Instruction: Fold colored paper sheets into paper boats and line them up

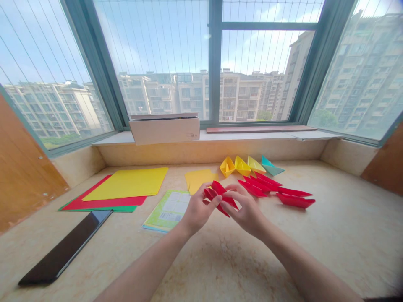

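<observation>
Between both hands I hold a red folded paper boat [217, 189] above the stone sill. My left hand [199, 209] grips its left side, thumb on the near face. My right hand [244, 207] pinches its right side with thumb and fingers. Just beyond my right hand lie several red paper boats [262, 183], close together, and another red boat [296, 198] sits to their right. Behind them stand yellow paper boats [242, 166] and a teal boat [271, 166] in a row. Left of my hands, yellow square sheets [198, 179] lie flat.
A green paper packet [170, 207] lies near my left wrist. Farther left are large yellow sheets [126, 183] over red and green ones, with a black phone [67, 247] in front. A white box [165, 129] stands on the ledge below the window.
</observation>
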